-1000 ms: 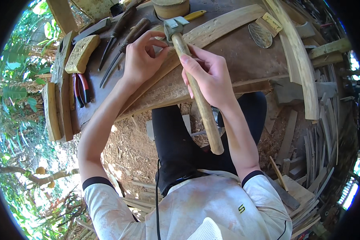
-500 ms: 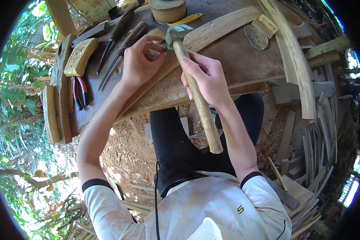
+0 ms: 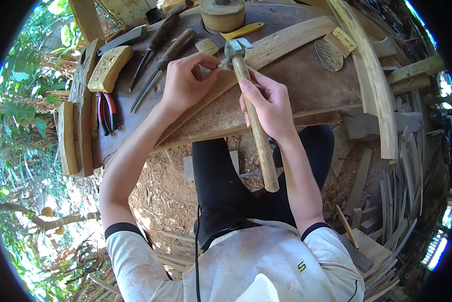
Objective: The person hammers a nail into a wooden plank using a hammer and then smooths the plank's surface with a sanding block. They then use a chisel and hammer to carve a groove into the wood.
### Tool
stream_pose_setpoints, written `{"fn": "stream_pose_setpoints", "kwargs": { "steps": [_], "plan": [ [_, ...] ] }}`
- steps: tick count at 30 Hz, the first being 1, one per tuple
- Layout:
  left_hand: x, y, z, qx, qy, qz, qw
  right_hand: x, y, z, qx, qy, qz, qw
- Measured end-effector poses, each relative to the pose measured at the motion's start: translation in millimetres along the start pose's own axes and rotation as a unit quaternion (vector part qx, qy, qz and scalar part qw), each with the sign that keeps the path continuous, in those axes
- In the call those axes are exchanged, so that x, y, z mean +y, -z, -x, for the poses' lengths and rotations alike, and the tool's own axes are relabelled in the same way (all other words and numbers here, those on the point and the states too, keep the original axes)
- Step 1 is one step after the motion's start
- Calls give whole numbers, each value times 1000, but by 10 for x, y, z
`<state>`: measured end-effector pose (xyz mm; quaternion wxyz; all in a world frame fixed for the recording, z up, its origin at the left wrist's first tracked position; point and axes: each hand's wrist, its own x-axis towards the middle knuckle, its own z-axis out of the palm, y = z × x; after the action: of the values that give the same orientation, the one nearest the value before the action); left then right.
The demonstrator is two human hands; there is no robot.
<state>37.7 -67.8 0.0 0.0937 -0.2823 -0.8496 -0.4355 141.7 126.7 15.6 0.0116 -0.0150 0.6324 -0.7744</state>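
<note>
My right hand (image 3: 266, 98) grips the wooden handle (image 3: 258, 136) of a hammer, whose metal head (image 3: 236, 50) hangs over a long wooden plank (image 3: 286, 43) on the workbench (image 3: 306, 85). To the left of the head, my left hand (image 3: 188, 83) is closed in a pinch, thumb and forefinger around something too small to make out, just above the plank. A yellow-handled brush (image 3: 243, 31) lies behind the hammer head. Two long dark tools (image 3: 175, 49) (image 3: 155, 38) with wooden handles lie to the left of that hand.
Red-handled pliers (image 3: 107, 110), a yellowish block (image 3: 110, 68) and rough boards (image 3: 80, 121) are on the left. A round wooden block (image 3: 222, 17) stands behind. At right are a small oval piece (image 3: 329, 54), a long pale pole (image 3: 379, 95) and piled offcuts (image 3: 402, 186).
Both hands and the hammer have shifted slightly right and down in the view, leaving more of the brush visible. The view itself has moved a little; both grips look unchanged.
</note>
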Motion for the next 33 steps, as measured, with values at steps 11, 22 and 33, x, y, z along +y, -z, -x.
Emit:
{"fn": "stream_pose_setpoints", "kwargs": {
  "steps": [11,22,33],
  "plan": [
    [12,2,-6,2,-17,-19,1000,17,-3,0,7,2,2,1000],
    [-41,-7,-20,2,42,34,999,6,2,0,4,4,12,1000],
    [-42,11,-4,17,80,81,993,4,4,10,5,4,9,1000]
  ]
}}
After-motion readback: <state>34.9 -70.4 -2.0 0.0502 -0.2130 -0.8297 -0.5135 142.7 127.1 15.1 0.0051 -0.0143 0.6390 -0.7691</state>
